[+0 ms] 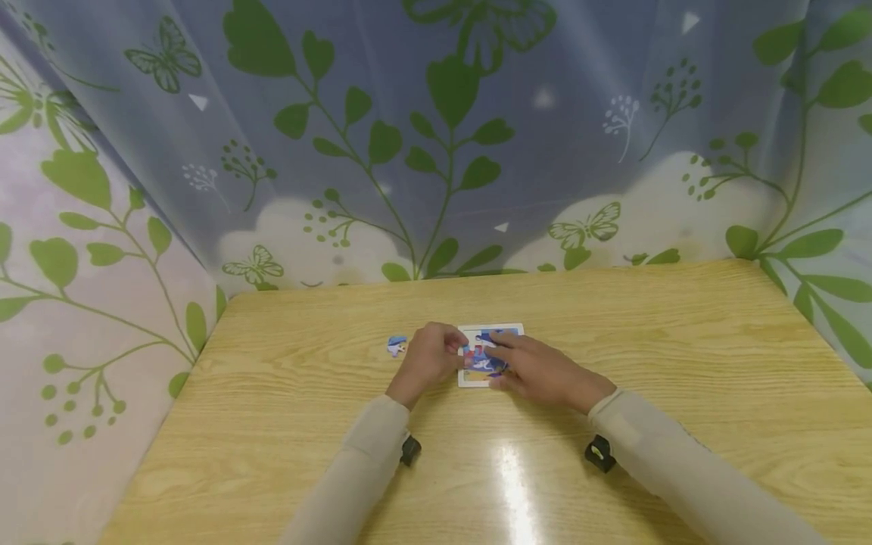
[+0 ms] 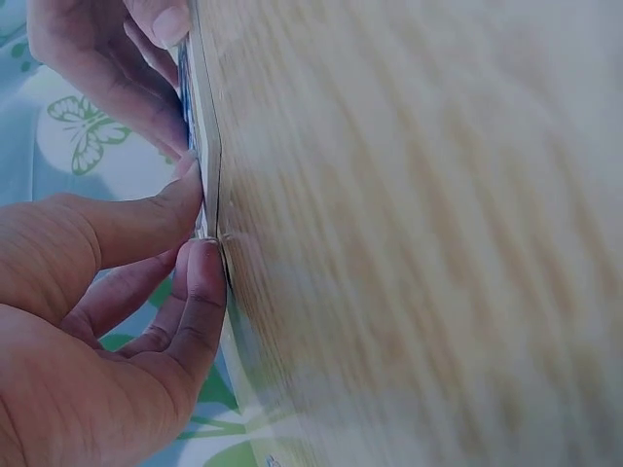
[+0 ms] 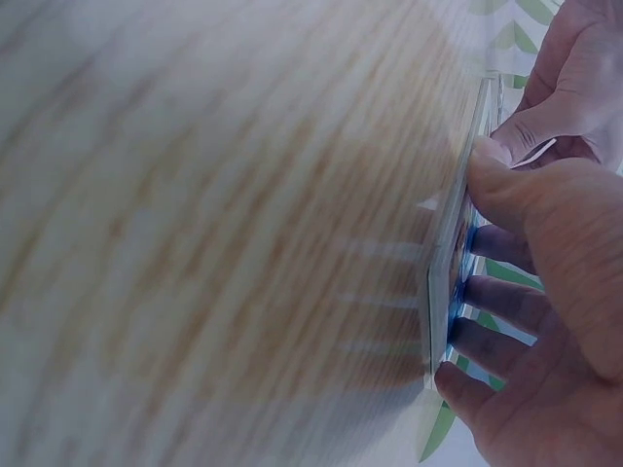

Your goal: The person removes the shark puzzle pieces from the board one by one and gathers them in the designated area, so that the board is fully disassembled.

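Note:
A small jigsaw puzzle in a white-rimmed tray lies flat on the table, its picture blue, red and white. At its left edge my left hand holds on with bent fingers, thumb over the top near the corner. Whether a loose piece sits between those fingertips I cannot tell. Across the right part my right hand grips the puzzle, thumb against the near edge and the other fingers spread over the picture. Both hands hide much of the picture. One loose puzzle piece, blue and white, lies left of my left hand.
The wooden table reaches back to a curtain printed with leaves and butterflies. Similar printed cloth hangs at both sides. A dark wrist camera mount sits under each sleeve.

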`<state>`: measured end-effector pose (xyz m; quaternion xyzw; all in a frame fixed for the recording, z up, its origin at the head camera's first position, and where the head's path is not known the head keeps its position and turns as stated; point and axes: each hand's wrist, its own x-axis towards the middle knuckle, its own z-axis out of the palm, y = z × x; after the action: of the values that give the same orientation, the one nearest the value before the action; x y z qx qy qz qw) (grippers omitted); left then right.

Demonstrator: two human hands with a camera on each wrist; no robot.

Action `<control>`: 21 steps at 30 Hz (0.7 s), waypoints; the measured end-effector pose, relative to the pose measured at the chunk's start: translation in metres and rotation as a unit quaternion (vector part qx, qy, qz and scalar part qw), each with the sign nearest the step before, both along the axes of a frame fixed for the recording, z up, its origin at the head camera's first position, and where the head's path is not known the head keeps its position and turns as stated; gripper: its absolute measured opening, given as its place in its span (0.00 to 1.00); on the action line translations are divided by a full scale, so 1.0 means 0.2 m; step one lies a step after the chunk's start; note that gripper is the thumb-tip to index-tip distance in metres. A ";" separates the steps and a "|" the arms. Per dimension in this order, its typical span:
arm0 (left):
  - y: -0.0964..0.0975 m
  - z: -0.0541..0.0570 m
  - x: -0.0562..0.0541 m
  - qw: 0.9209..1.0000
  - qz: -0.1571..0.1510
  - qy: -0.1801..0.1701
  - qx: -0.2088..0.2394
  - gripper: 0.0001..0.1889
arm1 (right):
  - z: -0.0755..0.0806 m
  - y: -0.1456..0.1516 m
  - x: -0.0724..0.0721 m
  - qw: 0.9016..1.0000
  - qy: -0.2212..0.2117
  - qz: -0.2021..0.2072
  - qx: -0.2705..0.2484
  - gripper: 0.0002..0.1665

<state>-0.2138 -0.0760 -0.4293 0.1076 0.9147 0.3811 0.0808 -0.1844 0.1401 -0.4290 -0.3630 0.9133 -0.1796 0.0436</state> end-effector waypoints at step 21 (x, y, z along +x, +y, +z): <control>0.00 -0.01 -0.01 1.000 0.009 -0.002 0.015 0.12 | -0.01 0.00 -0.01 1.000 0.000 0.003 0.013 0.34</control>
<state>-0.2153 -0.0753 -0.4305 0.0997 0.9095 0.3960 0.0775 -0.1870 0.1408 -0.4319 -0.3653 0.9144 -0.1677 0.0488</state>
